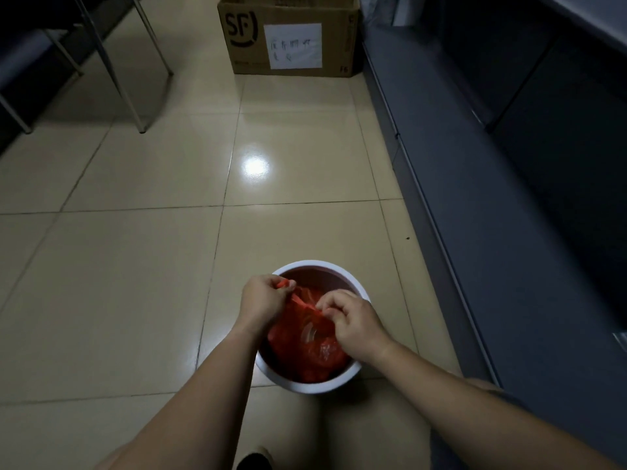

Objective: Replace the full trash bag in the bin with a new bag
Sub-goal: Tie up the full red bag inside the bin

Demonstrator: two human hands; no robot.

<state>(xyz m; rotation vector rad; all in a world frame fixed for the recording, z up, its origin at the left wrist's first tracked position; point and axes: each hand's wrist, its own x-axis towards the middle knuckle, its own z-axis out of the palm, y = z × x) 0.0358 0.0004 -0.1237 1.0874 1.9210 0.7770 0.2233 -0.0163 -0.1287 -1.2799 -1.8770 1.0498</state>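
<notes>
A round white bin (pixel 315 266) with a dark inside stands on the tiled floor just in front of my knees. Inside it lies a full red plastic trash bag (pixel 305 347), crumpled, with something clear showing through it. My left hand (pixel 263 300) is closed on a red handle strip of the bag at the bin's left rim. My right hand (pixel 353 322) pinches the other red handle strip over the middle of the bin. The strips are stretched between both hands. No new bag is in view.
A cardboard box (pixel 288 35) with a white paper label stands on the floor far ahead. Metal furniture legs (pixel 135 106) stand at the far left. A dark grey cabinet base (pixel 475 198) runs along the right side. Beige tiles lie between.
</notes>
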